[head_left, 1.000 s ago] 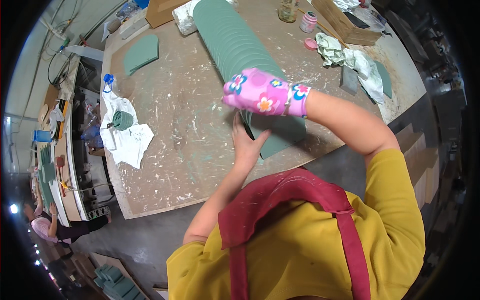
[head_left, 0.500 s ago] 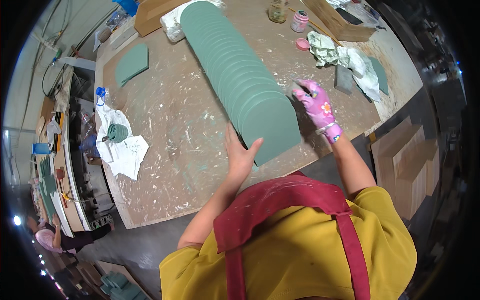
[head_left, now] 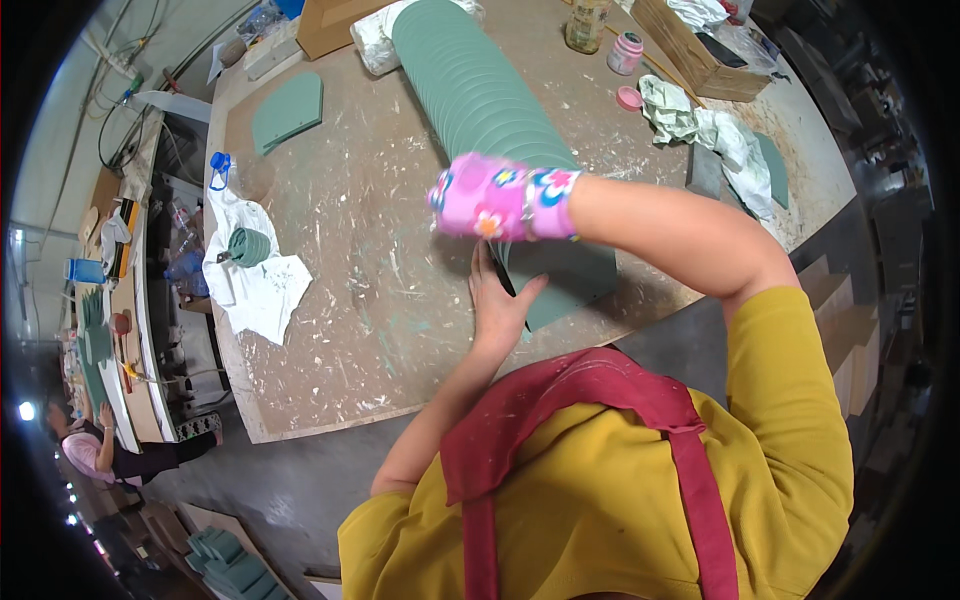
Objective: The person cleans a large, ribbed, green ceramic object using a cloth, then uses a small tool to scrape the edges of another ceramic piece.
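Note:
A long row of overlapping green rounded panels (head_left: 490,95) runs from the far side of the table toward me. My left hand (head_left: 497,310) rests at the left edge of the near panels, fingers straight and thumb stretched apart over the edge. My right hand (head_left: 485,200), in a pink flowered glove, reaches across above the row to its left side. Its fingers look curled; what they hold, if anything, is hidden, and motion blurs them. The right forearm and glove cover part of the panels.
Loose green panels (head_left: 288,112) lie at the far left. A white cloth (head_left: 255,305) holds a green-wrapped roll (head_left: 248,247). A grey block (head_left: 703,168), crumpled cloth (head_left: 735,145), pink jar (head_left: 625,53) and wooden box (head_left: 700,60) are at right. A co-worker (head_left: 85,450) stands at far left.
My right hand has swung from the right side of the panel row across to its left side. My left hand stays at the near left edge. The whole view has shifted slightly.

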`<state>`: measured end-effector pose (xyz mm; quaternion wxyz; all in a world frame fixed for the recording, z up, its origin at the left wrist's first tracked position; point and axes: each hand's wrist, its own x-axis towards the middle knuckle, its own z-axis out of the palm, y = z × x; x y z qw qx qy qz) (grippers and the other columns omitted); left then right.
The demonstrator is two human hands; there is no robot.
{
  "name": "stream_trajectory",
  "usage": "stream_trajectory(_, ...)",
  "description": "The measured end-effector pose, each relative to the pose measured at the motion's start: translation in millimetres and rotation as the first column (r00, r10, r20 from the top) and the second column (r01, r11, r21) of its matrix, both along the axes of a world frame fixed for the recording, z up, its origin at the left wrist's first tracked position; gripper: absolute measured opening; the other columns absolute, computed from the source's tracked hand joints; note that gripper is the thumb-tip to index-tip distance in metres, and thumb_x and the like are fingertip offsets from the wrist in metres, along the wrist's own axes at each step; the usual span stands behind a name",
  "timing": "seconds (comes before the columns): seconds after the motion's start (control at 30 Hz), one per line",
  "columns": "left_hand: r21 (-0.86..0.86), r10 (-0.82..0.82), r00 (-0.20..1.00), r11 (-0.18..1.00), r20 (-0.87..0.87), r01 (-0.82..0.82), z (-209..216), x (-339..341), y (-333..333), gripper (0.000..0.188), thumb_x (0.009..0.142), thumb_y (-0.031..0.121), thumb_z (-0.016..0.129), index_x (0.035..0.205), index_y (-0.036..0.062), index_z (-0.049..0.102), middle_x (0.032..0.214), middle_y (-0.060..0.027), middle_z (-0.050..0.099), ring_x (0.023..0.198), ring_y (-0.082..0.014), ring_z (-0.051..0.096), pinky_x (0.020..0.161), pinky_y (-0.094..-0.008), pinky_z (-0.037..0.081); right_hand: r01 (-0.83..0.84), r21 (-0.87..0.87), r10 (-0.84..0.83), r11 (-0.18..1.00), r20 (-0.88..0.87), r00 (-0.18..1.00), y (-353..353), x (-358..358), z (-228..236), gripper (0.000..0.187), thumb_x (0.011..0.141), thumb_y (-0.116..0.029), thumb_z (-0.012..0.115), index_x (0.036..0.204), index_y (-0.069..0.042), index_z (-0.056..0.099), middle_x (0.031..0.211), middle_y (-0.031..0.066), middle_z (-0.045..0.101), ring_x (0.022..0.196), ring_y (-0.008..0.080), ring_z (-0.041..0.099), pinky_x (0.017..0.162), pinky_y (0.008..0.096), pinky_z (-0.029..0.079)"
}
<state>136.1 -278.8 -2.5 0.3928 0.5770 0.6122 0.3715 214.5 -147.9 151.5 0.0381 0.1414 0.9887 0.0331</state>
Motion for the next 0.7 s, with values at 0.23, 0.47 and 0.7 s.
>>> stream_trajectory(0.23, -0.044, 0.032, 0.988, 0.999, 0.154, -0.025, 8.0, 2.8, -3.0, 0.101, 0.071, 0.030, 0.079, 0.145, -0.0052, 0.020, 0.147, -0.0272, 0.026, 0.135, -0.0407, 0.027, 0.112, -0.0471, 0.023, 0.277, -0.519, -0.562, 0.809, -0.544, 0.623, 14.4, 110.0, -13.1, 0.030, 0.087, -0.024, 0.057, 0.110, -0.004, 0.062, 0.100, 0.0145, 0.061, 0.092, 0.0301, 0.063, 0.078, 0.0388, 0.050)
stream_trajectory(0.47, -0.034, 0.019, 0.984, 0.999, 0.176, -0.013, 9.8, -1.0, -2.4, 0.098, 0.073, 0.028, 0.078, 0.145, -0.0039, 0.019, 0.147, -0.0258, 0.026, 0.136, -0.0399, 0.025, 0.112, -0.0475, 0.022, 0.570, -0.566, -0.786, 0.596, -0.556, 0.271, -22.4, 154.6, -53.7, 0.040, 0.087, -0.030, 0.059, 0.116, -0.004, 0.062, 0.109, 0.0183, 0.063, 0.103, 0.0347, 0.060, 0.089, 0.0399, 0.048)
stream_trajectory(0.7, -0.048, -0.010, 0.993, 0.999, 0.117, 0.016, 10.4, 1.4, -1.9, 0.098, 0.073, 0.026, 0.078, 0.145, -0.0014, 0.019, 0.146, -0.0248, 0.027, 0.134, -0.0407, 0.027, 0.111, -0.0476, 0.023, 0.114, -0.597, -0.397, 0.794, -0.367, 0.841, 0.7, 42.1, 5.4, 0.022, 0.078, -0.011, 0.063, 0.100, -0.006, 0.064, 0.094, 0.0117, 0.063, 0.089, 0.0272, 0.064, 0.076, 0.0383, 0.053)
